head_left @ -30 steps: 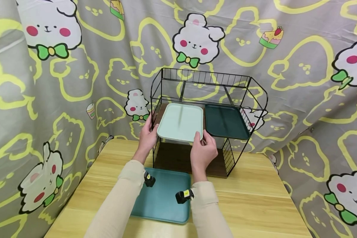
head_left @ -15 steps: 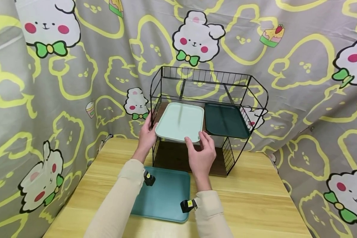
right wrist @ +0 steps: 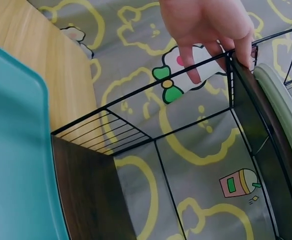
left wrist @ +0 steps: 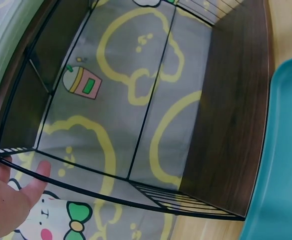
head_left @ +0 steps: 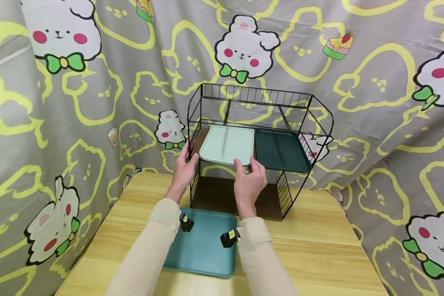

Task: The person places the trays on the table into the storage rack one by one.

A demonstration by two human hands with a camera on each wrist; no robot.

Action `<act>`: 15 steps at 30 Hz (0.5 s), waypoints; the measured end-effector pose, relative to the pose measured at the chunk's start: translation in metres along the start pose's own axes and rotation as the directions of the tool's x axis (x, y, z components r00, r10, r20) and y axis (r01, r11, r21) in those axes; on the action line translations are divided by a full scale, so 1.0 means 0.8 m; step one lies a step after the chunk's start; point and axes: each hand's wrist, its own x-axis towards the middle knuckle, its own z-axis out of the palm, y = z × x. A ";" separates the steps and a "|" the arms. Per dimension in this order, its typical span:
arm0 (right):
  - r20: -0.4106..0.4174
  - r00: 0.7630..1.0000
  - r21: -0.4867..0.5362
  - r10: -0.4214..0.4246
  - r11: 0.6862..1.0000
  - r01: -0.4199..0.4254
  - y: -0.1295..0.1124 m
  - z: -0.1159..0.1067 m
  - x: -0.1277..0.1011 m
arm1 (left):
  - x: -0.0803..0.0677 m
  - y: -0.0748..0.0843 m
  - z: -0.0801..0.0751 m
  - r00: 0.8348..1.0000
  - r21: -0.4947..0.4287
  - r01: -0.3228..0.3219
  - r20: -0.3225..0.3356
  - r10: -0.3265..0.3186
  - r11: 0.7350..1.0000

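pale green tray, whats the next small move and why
Perhaps draw the right hand away from the pale green tray: it appears to lie on the brown shelf, its front edge roughly in line with that of the dark green tray.

You've got a pale mint tray (head_left: pixel 227 144), rectangular, round-cornered, raised rim, face up on the left part of the higher brown shelf (head_left: pixel 199 140). Your black wire rack (head_left: pixel 218 193) stands upright on the counter (head_left: pixel 314 242), front open.
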 end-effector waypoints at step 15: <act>-0.087 0.996 -0.005 -0.008 1.000 0.008 0.061 -0.024 -0.032 | 0.003 -0.004 0.006 1.000 0.034 0.005 -0.010 -0.005 0.999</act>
